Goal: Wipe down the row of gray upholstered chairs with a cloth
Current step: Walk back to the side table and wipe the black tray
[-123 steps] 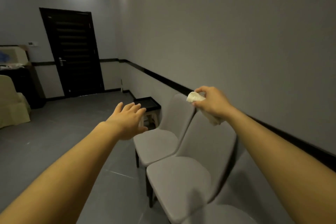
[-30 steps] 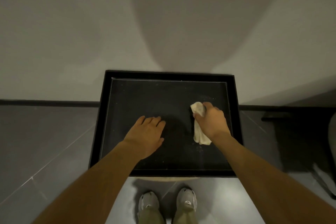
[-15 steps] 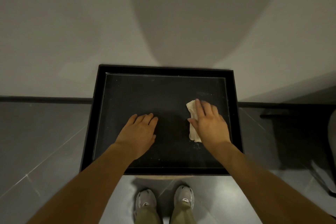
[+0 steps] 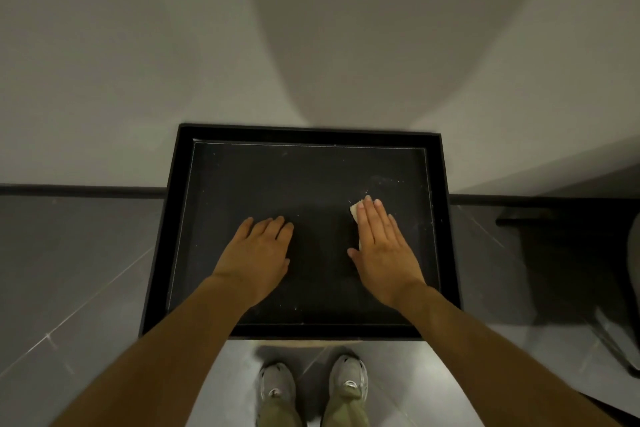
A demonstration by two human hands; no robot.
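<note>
A black rectangular bench with a raised rim (image 4: 294,184) is being wiped, set against a plain gray wall (image 4: 138,45). The small cream cloth (image 4: 355,210) is being pressed onto the bench's right half under the right hand (image 4: 382,250), fingers straight and together, nothing curled round it. Only the cloth's far corner and a strip by the thumb are being shown. The left hand (image 4: 258,250) is being laid flat left of centre, fingers straight, nothing held, apart from the cloth. Pale specks are being seen on the dark surface. Gray sneakers (image 4: 346,381) are being seen on the tiled floor (image 4: 69,253) below the near rim.

Step judged: a wipe of the bench, not a chair. The chairs are hardly being shown. A gray sliver (image 4: 636,253) at the right edge may be one, cannot tell. The next move is judged to call for the cloth being gathered into a grip, carried right, and dragged firmly over seat and backrest fabric.
</note>
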